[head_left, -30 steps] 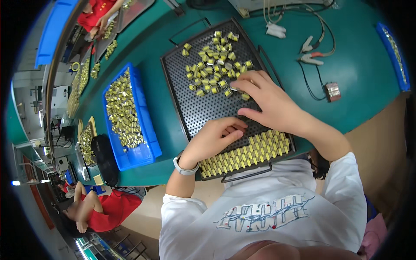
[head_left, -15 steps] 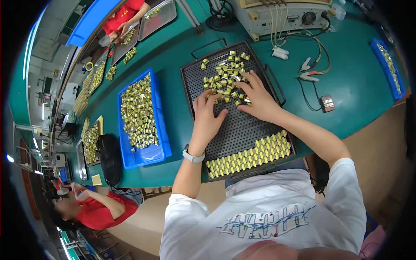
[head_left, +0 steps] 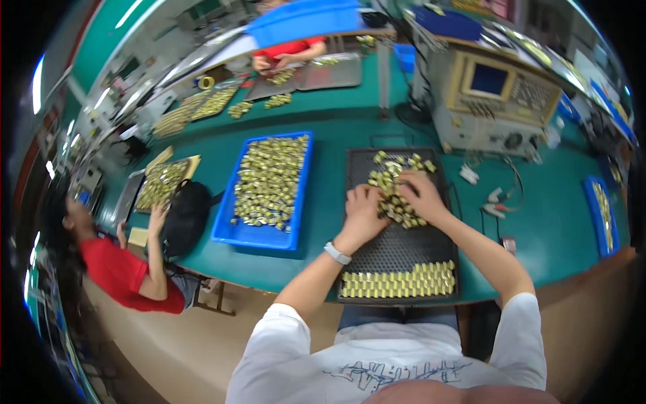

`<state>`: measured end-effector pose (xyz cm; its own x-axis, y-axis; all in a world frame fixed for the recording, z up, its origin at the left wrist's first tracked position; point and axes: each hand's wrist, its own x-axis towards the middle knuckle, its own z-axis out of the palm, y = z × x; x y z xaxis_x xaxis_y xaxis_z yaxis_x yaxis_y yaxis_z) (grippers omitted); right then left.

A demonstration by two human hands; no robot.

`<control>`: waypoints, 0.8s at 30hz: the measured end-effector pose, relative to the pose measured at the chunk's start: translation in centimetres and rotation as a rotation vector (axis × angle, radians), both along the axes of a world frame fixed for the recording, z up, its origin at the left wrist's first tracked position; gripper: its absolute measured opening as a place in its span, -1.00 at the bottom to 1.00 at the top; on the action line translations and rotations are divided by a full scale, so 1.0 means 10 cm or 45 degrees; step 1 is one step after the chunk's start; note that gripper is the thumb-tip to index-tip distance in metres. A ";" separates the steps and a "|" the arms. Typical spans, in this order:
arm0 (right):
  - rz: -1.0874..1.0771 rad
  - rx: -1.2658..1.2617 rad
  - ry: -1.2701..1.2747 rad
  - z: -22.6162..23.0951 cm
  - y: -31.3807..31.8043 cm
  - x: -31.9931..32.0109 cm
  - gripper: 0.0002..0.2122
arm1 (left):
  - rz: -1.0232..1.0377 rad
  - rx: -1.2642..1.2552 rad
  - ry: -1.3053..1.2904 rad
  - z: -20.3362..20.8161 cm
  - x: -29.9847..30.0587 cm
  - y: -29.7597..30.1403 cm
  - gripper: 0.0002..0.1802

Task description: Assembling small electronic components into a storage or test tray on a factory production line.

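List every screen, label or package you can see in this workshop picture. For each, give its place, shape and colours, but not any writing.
Screen: small blue rectangle on the front of the beige test box, far side of the green bench, ahead of the right hand.
Tape roll: yellow ring, far left of the bench.
Shirt print: blue band across the white shirt, bottom centre.
No packages or signs can be made out.

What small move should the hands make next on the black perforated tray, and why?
Probably draw a few pieces from the loose gold pile toward the near rows. Both the left hand and right hand rest on that pile, and much of the black perforated tray between pile and rows looks unfilled.
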<state>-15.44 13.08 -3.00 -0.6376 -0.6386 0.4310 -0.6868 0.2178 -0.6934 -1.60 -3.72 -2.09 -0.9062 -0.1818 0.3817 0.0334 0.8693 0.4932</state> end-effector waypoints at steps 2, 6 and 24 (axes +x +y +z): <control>-0.380 0.114 0.220 -0.02 -0.09 -0.29 -0.71 | 0.014 -0.016 0.030 -0.08 -0.02 0.01 -0.06; -0.968 0.662 -0.035 0.02 -0.37 -0.69 -0.50 | -0.043 0.038 -0.038 -0.17 -0.13 0.02 0.07; -0.261 0.769 0.334 0.03 -0.99 -0.57 -0.76 | -0.136 0.211 -0.058 -0.21 -0.14 0.02 -0.04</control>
<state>-21.12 3.18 -2.67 -0.6942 -0.6931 0.1941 -0.7191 0.6570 -0.2262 -2.98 -3.56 -4.15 -0.9394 -0.1404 0.3127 0.0955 0.7689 0.6322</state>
